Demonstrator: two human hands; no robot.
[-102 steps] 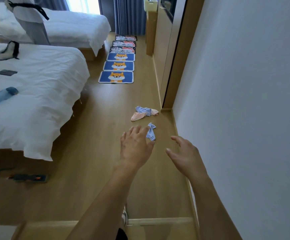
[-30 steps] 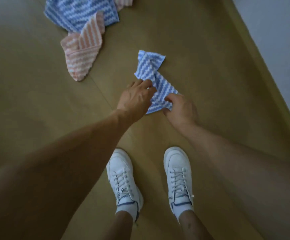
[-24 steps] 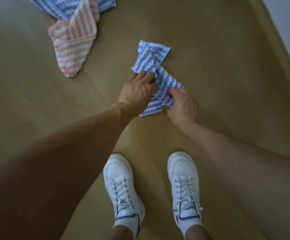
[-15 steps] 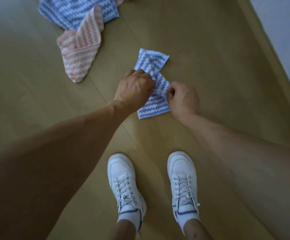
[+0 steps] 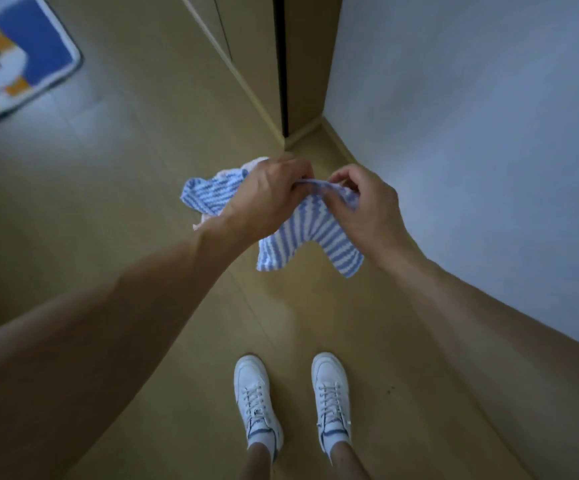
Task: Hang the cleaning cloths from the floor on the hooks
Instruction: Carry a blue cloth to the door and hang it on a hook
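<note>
A wood floor (image 5: 115, 188) meets a white wall (image 5: 471, 133). A blue mat (image 5: 11, 57) lies far left. Above two white shoes (image 5: 258, 400), the left hand (image 5: 267, 199) and right hand (image 5: 364, 206) each pinch the top edge of a blue cloth (image 5: 312, 233), which hangs off the floor; another cloth (image 5: 208, 195) lies behind.

no text, label, brand or number can be read; dark marks on the floor mat (image 5: 11, 60) are too blurred to be made out.
</note>
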